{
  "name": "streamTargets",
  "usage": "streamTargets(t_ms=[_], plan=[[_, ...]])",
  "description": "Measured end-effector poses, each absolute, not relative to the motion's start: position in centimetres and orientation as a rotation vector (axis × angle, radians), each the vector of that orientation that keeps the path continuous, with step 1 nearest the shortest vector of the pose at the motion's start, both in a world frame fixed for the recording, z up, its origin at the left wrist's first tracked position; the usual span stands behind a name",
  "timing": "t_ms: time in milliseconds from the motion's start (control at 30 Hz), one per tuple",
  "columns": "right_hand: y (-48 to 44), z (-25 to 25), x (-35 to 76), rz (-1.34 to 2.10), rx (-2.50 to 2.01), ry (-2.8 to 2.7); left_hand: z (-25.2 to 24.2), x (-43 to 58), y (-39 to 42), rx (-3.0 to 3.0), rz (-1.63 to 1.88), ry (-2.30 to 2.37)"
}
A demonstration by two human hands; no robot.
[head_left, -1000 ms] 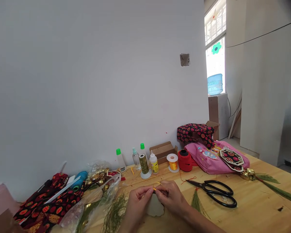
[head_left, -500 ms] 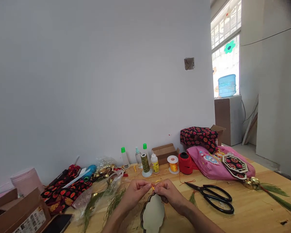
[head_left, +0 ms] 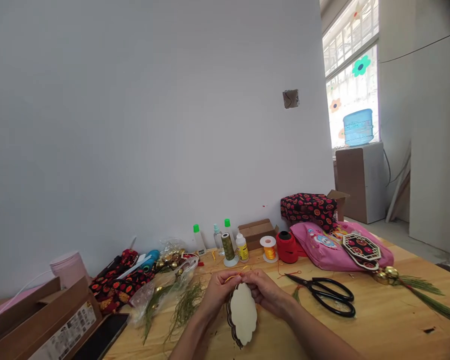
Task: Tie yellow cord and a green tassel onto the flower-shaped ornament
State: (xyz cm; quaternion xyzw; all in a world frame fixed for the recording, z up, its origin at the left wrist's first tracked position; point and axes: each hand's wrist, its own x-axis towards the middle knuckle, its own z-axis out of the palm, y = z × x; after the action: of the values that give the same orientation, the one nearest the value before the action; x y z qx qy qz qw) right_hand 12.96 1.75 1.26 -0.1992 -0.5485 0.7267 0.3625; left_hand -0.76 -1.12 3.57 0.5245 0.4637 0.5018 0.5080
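Observation:
My left hand (head_left: 220, 292) and my right hand (head_left: 266, 292) meet fingertip to fingertip over the table, both closed in a pinch. Between them runs a thin yellow-orange cord (head_left: 245, 268), at the top of a pale scalloped wooden plaque (head_left: 243, 312). The plaque hangs below my fingers, its dark layered edge showing on the left. How the cord is looped is hidden by my fingers. To the right lie black-handled scissors (head_left: 324, 295), and loose green tassel threads (head_left: 187, 305) are near my left forearm.
Behind my hands stand an olive thread spool (head_left: 228, 247), a yellow-labelled glue bottle (head_left: 242, 248), an orange cord spool (head_left: 269, 251) and a red thread cone (head_left: 286, 248). A finished-looking octagonal ornament (head_left: 361, 248) rests on a pink bag (head_left: 311, 250). Cardboard boxes (head_left: 56, 320) and a phone (head_left: 105, 335) are at left.
The view has shifted slightly, so most things sit differently in the frame. The plaque has come up and more of its lower end shows. Both hands still pinch at the cord.

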Motion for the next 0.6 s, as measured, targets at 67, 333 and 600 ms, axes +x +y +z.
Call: streamTargets(t_ms=[67, 333, 600], plan=[[1.7, 1.1, 12.9, 1.896, -0.476, -1.391, 3.9, -0.4, -1.3, 1.268, 1.220, 1.126], [1.4, 1.0, 13.1, 1.905, -0.391, -1.331, 4.3, 0.4, -2.3, 1.233, 1.285, 1.174], [1.2, 1.0, 12.5, 1.868, -0.418, -1.279, 5.1, -0.2, -2.3, 1.259, 1.211, 1.175]])
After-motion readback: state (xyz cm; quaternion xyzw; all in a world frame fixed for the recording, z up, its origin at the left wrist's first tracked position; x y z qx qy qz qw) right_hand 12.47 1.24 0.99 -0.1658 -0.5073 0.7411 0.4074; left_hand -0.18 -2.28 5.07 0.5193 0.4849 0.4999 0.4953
